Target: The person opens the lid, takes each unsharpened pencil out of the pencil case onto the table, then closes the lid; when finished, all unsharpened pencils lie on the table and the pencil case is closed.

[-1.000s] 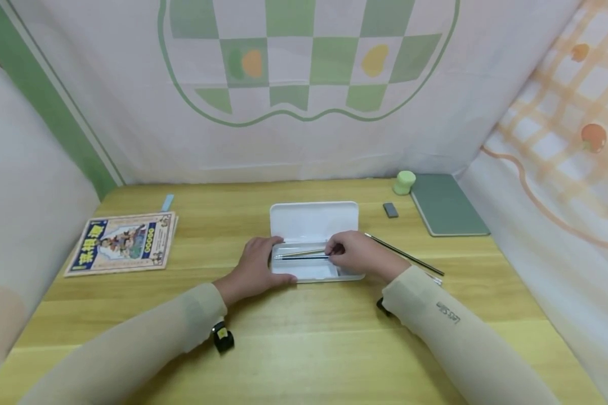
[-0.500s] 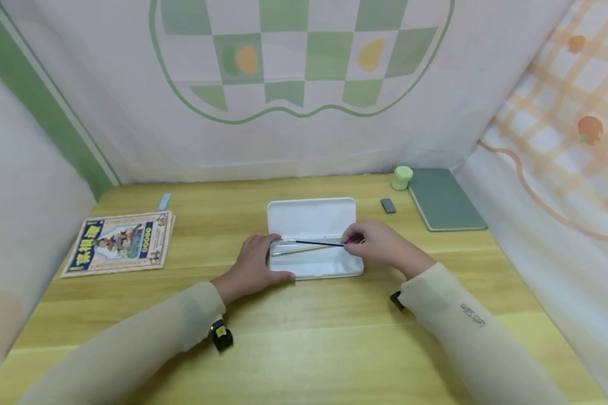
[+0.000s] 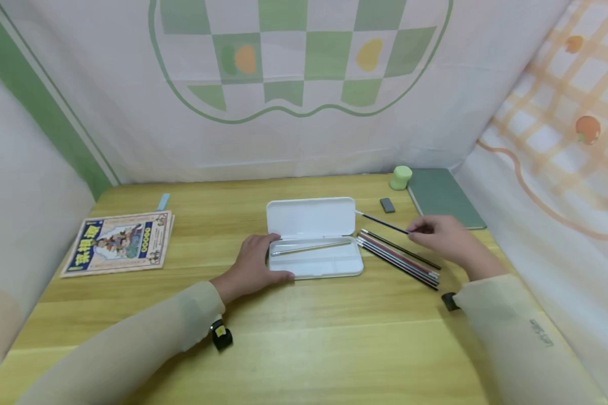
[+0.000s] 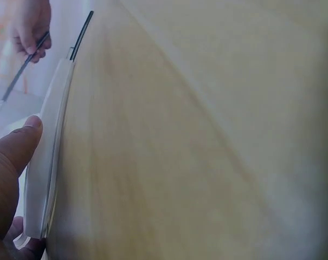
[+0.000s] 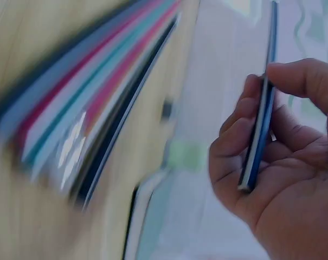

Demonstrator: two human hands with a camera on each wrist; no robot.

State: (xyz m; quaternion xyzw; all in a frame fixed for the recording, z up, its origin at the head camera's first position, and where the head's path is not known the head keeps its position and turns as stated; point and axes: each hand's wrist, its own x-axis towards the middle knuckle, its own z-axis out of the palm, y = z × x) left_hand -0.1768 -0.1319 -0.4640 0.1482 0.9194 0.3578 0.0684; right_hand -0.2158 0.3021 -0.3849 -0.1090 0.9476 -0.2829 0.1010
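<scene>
White pencil case [image 3: 314, 222]: lies open in the middle of the desk [image 3: 304, 349], lid flat toward the back edge.
Left hand [image 3: 257, 263]: rests on the left end of the case, thumb along its front rim, fingers curled over the edge.
Thin pencil [image 3: 311, 247]: lies alone inside the case.
Right hand [image 3: 443, 236]: pinches a dark blue pencil [image 3: 382, 223] by one end, lifted just right of the case.
Pencil row [image 3: 399, 257]: several pencils lie side by side on the desk, just below that hand.
Back right corner: green notebook [image 3: 443, 197], green cup [image 3: 400, 177], small grey eraser [image 3: 387, 205].
Left edge: picture book [image 3: 119, 242].
</scene>
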